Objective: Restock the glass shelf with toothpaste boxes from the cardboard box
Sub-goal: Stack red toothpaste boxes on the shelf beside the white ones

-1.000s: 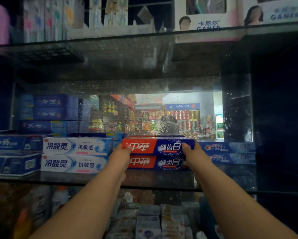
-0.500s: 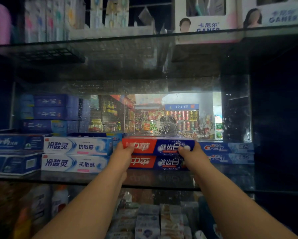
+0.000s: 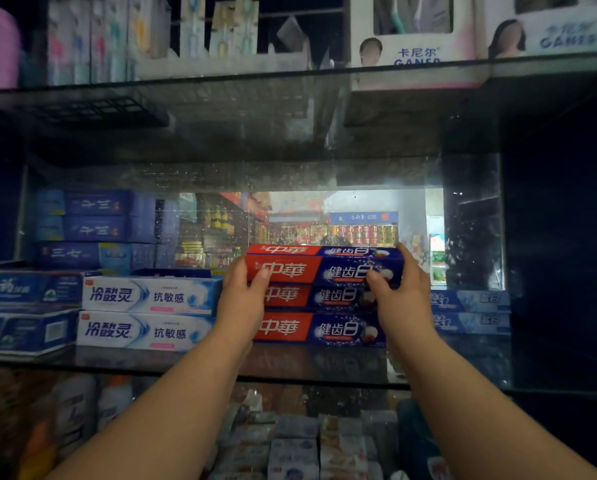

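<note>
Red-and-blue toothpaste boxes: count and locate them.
3: top box held by left hand and right hand, middle box under it, bottom box on the glass shelf. Others may hide behind.

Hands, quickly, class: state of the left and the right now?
Left hand: grips the left end of the top toothpaste box.
Right hand: grips the same box's right end.

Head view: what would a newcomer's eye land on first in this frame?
The red-and-blue toothpaste box at centre, gripped at its ends by the left hand and right hand over two matching boxes on the glass shelf. Next, the two bright white toothpaste boxes stacked just to its left, standing out against the dark shelving.
</note>
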The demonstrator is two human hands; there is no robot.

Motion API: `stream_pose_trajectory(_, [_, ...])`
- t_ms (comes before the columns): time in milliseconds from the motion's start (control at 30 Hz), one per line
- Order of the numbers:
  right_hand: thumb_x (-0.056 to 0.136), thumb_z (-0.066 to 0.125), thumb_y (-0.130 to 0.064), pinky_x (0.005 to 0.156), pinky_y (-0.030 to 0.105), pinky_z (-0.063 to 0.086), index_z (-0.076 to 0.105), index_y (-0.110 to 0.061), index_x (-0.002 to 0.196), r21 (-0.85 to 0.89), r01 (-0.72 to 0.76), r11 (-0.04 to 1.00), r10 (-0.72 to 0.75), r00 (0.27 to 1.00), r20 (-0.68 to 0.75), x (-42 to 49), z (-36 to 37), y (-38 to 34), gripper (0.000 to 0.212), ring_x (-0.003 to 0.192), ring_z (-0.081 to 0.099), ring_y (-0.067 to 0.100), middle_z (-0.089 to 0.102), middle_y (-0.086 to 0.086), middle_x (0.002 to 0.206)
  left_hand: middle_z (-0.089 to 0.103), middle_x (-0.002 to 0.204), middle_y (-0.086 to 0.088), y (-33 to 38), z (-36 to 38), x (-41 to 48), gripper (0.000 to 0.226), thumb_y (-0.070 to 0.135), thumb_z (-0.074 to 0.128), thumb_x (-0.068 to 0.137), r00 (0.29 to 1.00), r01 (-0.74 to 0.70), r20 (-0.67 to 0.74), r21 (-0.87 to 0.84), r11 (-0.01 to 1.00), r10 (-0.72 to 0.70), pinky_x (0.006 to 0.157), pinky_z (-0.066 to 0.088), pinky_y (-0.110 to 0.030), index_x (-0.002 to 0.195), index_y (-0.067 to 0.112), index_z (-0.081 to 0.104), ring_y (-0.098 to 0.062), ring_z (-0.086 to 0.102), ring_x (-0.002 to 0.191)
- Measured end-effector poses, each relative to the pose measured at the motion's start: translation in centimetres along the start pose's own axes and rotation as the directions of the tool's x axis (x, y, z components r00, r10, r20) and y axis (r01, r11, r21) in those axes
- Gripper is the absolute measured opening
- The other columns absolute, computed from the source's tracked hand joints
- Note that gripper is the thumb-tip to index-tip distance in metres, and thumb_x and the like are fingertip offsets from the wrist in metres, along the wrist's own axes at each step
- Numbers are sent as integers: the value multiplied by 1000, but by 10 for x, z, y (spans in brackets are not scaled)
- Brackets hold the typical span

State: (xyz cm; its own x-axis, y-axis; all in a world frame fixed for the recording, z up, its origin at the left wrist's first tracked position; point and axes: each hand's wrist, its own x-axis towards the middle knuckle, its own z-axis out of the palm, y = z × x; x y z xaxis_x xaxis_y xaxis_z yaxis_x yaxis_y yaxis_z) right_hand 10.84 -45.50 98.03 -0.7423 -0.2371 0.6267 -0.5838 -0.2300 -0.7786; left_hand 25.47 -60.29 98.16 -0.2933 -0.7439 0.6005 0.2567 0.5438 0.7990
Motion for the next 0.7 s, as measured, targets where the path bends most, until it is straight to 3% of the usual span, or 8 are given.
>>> stream_pose_trajectory(100, [89, 64, -31, 90, 54, 52, 32, -45, 141, -20, -50, 999, 50, 999, 5, 20, 8, -5, 63, 118, 56, 28, 51, -2, 136, 46, 133, 0, 5, 4, 23, 29, 37, 47, 97, 999, 32, 13, 45, 999, -32, 88, 54, -50, 126, 35, 52, -25, 60, 106])
stream_pose_trajectory(233, [93, 58, -32, 83, 52, 56, 39, -37, 140, -85, -124, 989, 125, 992, 4, 41, 23, 3, 51, 102, 64, 29, 61, 2, 125, 59, 122, -6, 4, 10, 47, 34, 30, 45, 99, 994, 107, 9, 63, 992, -108, 77, 58, -43, 133, 32, 48, -26, 66, 93])
stream_pose_trajectory(300, [94, 54, -37, 86, 52, 54, 42, -30, 139, -109, -160, 981, 162, 987, 13, 45, 26, 11, 46, 105, 62, 31, 60, 5, 128, 62, 113, -4, -2, 14, 52, 38, 26, 44, 100, 990, 141, -16, 65, 988, -140, 69, 57, -36, 138, 30, 44, -24, 66, 88])
stream_pose_trajectory(433, [98, 49, -36, 89, 45, 49, 40, -16, 139, -58, -248, 967, 252, 965, 73, 53, 27, 21, 47, 106, 57, 31, 56, 8, 124, 62, 86, 5, -18, 21, 51, 34, 28, 42, 101, 979, 200, -47, -19, 980, -201, 76, 56, -40, 134, 24, 48, -21, 64, 78])
stream_pose_trajectory(567, [99, 41, -42, 91, 47, 48, 45, -13, 133, -110, -264, 958, 276, 954, 117, 54, 34, 25, 45, 105, 56, 34, 59, 12, 119, 61, 84, 5, -22, 23, 50, 39, 32, 36, 102, 976, 216, -24, -32, 976, -217, 74, 53, -34, 140, 25, 45, -19, 62, 77])
stream_pose_trajectory(700, [96, 39, -49, 93, 53, 50, 45, -19, 135, -112, -293, 949, 308, 939, 153, 54, 36, 24, 50, 106, 59, 35, 60, 12, 122, 62, 87, 4, -22, 21, 49, 38, 34, 35, 102, 974, 225, -8, -14, 974, -225, 83, 55, -42, 138, 28, 46, -22, 65, 83])
